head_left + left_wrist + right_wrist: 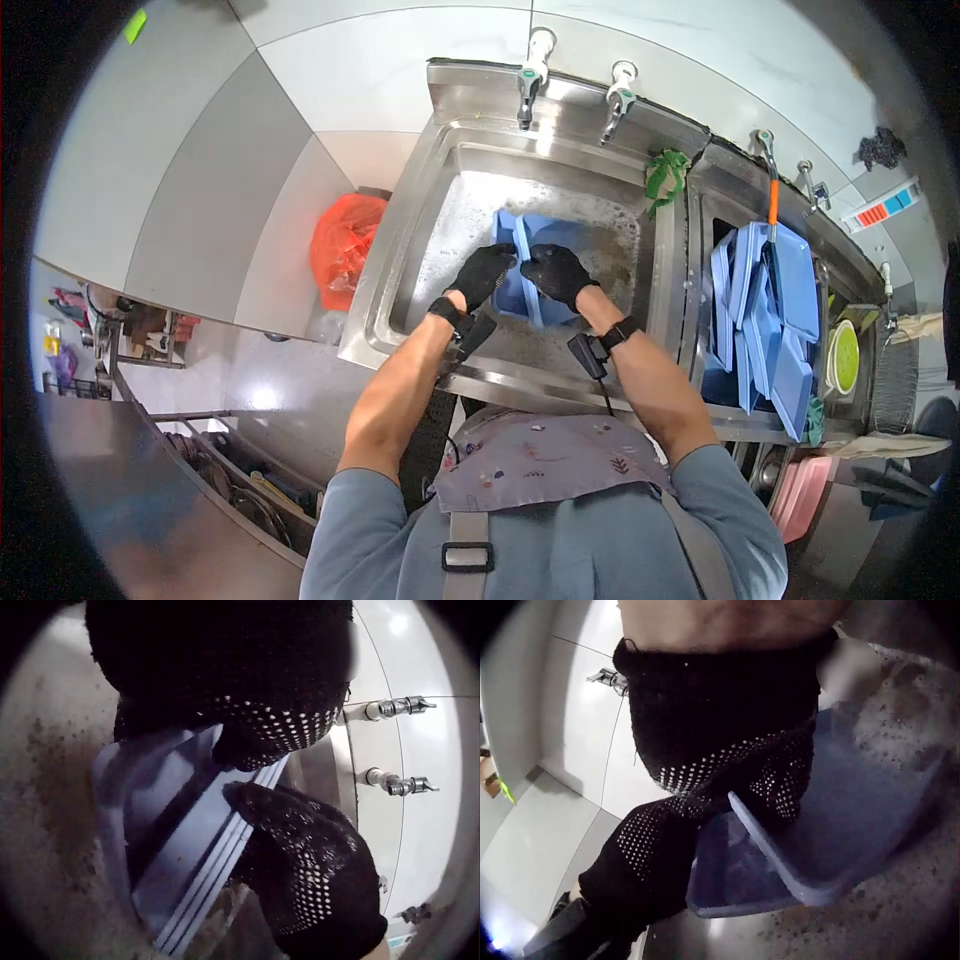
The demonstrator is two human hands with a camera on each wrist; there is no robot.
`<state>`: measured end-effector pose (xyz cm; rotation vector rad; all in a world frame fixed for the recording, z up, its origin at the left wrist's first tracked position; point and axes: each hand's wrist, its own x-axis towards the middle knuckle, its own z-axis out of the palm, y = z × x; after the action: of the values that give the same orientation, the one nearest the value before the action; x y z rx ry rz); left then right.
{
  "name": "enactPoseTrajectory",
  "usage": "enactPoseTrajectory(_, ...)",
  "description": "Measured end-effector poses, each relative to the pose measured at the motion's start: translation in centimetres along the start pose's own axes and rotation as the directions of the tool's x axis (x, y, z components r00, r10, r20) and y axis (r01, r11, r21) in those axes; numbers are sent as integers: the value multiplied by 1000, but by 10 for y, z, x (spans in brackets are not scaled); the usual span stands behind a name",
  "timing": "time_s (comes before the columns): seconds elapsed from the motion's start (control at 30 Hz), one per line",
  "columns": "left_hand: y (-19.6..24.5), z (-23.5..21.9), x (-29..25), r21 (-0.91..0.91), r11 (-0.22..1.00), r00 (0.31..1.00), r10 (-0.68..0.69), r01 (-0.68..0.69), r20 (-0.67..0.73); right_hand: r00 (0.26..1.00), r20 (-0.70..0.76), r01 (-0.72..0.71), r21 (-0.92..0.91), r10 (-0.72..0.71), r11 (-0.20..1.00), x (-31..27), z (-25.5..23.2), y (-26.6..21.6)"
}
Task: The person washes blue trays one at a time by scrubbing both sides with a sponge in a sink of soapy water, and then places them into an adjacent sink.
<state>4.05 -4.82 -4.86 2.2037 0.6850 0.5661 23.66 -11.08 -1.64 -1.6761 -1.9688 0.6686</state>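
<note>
Both hands wear black gloves with pale grip dots and come together over a blue plastic tray (533, 303) in the sink. My left hand (485, 274) grips its upper edge from the left. From the right, my right hand (557, 274) pinches the same edge, fingers bent over the rim. In the right wrist view, the held tray (786, 879) stands tilted, with another blue tray (739, 909) right behind it. Its layered rims (202, 896) show close up in the left wrist view, where the gloves hide the upper part.
Foamy water fills the steel sink (400, 240), below two wall taps (530, 85). A green cloth (665, 178) hangs at the sink's right rim. Further right, several blue trays (790, 280) stand piled in a second basin. An orange-red bag (345, 245) sits left of the sink.
</note>
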Motion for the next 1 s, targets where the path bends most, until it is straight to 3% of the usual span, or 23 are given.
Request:
enactPoseTrajectory(0.03,-3,4,-2,-2,1000,1000,-7,7,0,997,20,-76,-7,76,997,-1,4,-1)
enactPoseTrajectory(0.1,7,1,2,-274,956,994,-98,105,40,989,76,-128,15,126,992,-2,-2,-6)
enactPoseTrajectory(0.13,7,2,3,-277,955,995,-96,103,39,976,129,-183,32,177,983,-3,-5,-7)
enactPoseTrajectory(0.2,-8,11,4,-127,992,999,-20,24,36,979,121,-158,-45,162,986,-1,-6,-4)
enactPoseTrajectory(0.37,-26,32,10,-49,996,997,-80,81,20,977,70,-192,-135,203,972,-4,1,-4)
enactPoseTrajectory(0.43,-24,33,12,11,998,998,-61,61,21,967,-78,-253,-174,243,952,-3,9,-1)
enactPoseTrajectory(0.5,-21,32,14,154,981,993,118,-117,6,971,-114,-227,-185,209,956,-7,6,2)
enactPoseTrajectory(0.53,-20,33,15,153,981,993,121,-120,6,974,-142,-200,-196,174,960,-10,5,3)
enactPoseTrajectory(0.57,-19,35,15,70,997,1000,-12,11,2,974,-143,-201,-199,175,959,-13,0,-1)
enactPoseTrajectory(0.67,-12,38,23,-9,975,973,-223,224,53,958,-202,-246,-208,205,946,-20,-13,-5)
enactPoseTrajectory(0.7,-9,38,27,-3,952,948,-306,307,91,963,-256,-139,-226,79,964,-20,-18,0)
enactPoseTrajectory(0.73,-6,37,27,-8,951,948,-306,308,92,952,-303,-34,-246,-44,969,-22,-22,5)
enactPoseTrajectory(0.8,-17,34,27,-31,999,996,16,-13,93,983,-150,-135,-210,105,968,-14,-45,20)
enactPoseTrajectory(0.83,-25,36,26,-28,999,996,19,-16,85,995,-93,-47,-200,29,979,-10,-59,29)
enactPoseTrajectory(0.87,-48,54,22,105,992,997,76,-75,-8,970,-184,139,-132,-161,982,-10,-67,45)
enactPoseTrajectory(0.9,-48,59,18,238,964,986,143,-118,-90,987,-120,97,-85,-107,992,-11,-84,44)
enactPoseTrajectory(0.93,-50,60,17,235,965,985,144,-119,-93,997,-55,51,-42,-53,998,-14,-100,42)
enactPoseTrajectory(1.0,-27,51,17,-47,999,996,24,-20,83,989,-120,101,117,-87,988,-24,-120,53)
